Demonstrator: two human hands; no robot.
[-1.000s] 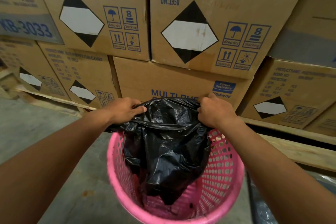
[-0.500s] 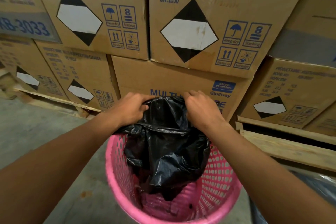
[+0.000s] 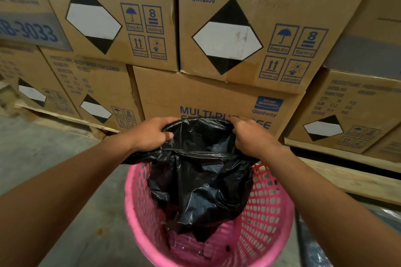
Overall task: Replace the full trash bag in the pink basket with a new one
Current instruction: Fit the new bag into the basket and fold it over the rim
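Note:
A black trash bag point(image 3: 201, 182) hangs crumpled into the pink perforated basket point(image 3: 267, 219) standing on the floor below me. Its lower end reaches almost to the basket's bottom. My left hand point(image 3: 152, 134) grips the bag's top edge on the left, above the far rim. On the right, my right hand point(image 3: 249, 136) pinches the same edge. Between the two hands the bag's mouth is only slightly parted. Pink basket floor shows beneath the bag.
Stacked cardboard boxes point(image 3: 227, 34) on wooden pallets point(image 3: 347, 178) form a wall right behind the basket. Grey concrete floor point(image 3: 65, 154) lies to the left. A dark shiny plastic thing point(image 3: 316, 251) lies at the lower right edge.
My hands, close together half a second ago, have spread apart again along the bag's top edge. The bag hangs in the basket much as before.

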